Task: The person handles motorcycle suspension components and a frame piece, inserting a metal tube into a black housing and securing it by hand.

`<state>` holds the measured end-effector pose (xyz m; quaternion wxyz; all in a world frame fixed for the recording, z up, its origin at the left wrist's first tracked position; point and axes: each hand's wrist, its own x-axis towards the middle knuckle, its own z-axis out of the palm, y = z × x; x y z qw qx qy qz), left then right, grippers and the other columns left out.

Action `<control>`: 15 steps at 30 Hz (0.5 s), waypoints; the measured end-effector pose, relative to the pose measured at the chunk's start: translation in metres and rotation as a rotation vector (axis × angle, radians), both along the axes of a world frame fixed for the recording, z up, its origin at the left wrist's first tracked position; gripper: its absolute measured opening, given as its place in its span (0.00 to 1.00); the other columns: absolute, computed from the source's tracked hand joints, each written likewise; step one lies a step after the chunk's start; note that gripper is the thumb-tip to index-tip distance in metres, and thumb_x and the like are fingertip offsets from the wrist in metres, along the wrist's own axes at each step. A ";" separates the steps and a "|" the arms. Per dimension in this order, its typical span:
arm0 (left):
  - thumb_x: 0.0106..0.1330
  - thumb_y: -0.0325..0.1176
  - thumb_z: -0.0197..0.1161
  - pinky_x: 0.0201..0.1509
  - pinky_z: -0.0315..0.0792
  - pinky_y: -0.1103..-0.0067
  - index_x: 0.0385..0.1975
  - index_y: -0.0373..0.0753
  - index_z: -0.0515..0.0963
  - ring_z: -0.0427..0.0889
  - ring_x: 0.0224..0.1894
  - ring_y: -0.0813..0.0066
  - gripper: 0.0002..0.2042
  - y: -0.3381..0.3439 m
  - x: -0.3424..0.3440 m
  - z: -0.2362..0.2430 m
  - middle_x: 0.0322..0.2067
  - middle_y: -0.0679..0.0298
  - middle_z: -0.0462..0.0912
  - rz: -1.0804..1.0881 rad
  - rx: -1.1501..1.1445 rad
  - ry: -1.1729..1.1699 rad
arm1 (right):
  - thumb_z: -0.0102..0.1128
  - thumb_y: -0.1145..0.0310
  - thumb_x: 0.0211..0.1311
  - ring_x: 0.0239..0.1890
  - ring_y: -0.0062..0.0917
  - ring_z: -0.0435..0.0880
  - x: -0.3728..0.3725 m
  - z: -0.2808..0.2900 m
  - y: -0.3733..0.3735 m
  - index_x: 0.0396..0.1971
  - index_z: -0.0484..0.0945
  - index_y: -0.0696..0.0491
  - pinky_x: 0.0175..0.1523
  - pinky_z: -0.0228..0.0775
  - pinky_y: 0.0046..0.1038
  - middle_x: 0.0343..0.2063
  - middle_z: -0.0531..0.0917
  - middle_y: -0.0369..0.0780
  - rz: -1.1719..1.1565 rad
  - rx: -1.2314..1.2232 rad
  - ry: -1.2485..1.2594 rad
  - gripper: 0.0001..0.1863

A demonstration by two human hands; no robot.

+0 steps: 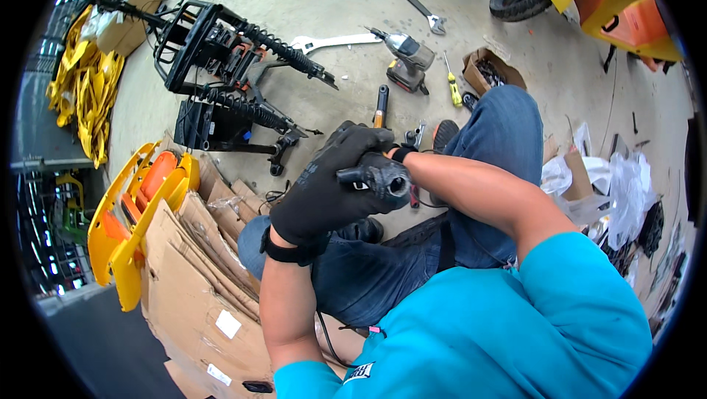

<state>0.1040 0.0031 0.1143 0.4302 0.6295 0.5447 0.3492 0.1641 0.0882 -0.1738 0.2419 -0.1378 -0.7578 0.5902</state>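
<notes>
As the left hand (pixel 313 193) grips one black tube (pixel 388 184) beside the right hand (pixel 372 139), its hold unclear, one drill (pixel 411 51) sits ahead!

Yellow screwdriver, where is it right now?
In the head view, the yellow screwdriver is on the floor, right of the middle near the top, between the drill on its left and the open box on its right.

Labels (pixel 228 324) on the cardboard (pixel 184 281) and shirt (pixel 471 325) are unreadable.
</notes>
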 end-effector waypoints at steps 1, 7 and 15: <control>0.45 0.31 0.79 0.55 0.73 0.68 0.50 0.36 0.77 0.79 0.49 0.57 0.29 0.005 0.000 -0.003 0.42 0.57 0.79 -0.048 0.056 0.026 | 0.66 0.68 0.65 0.57 0.27 0.79 -0.005 -0.003 -0.003 0.55 0.78 0.49 0.66 0.69 0.28 0.55 0.81 0.39 -0.009 -0.027 0.046 0.18; 0.47 0.28 0.78 0.55 0.74 0.70 0.52 0.37 0.77 0.81 0.49 0.62 0.28 0.002 -0.005 -0.014 0.45 0.57 0.80 -0.007 -0.171 -0.047 | 0.73 0.56 0.54 0.62 0.41 0.77 -0.010 0.003 -0.026 0.58 0.79 0.42 0.66 0.68 0.35 0.56 0.80 0.44 -0.025 0.075 -0.255 0.29; 0.46 0.27 0.79 0.58 0.73 0.71 0.51 0.38 0.78 0.80 0.52 0.62 0.28 0.008 0.002 -0.052 0.48 0.59 0.82 -0.074 -0.192 -0.058 | 0.66 0.67 0.56 0.64 0.32 0.72 0.015 -0.001 -0.052 0.54 0.78 0.49 0.72 0.59 0.40 0.55 0.77 0.42 -0.016 -0.608 0.436 0.24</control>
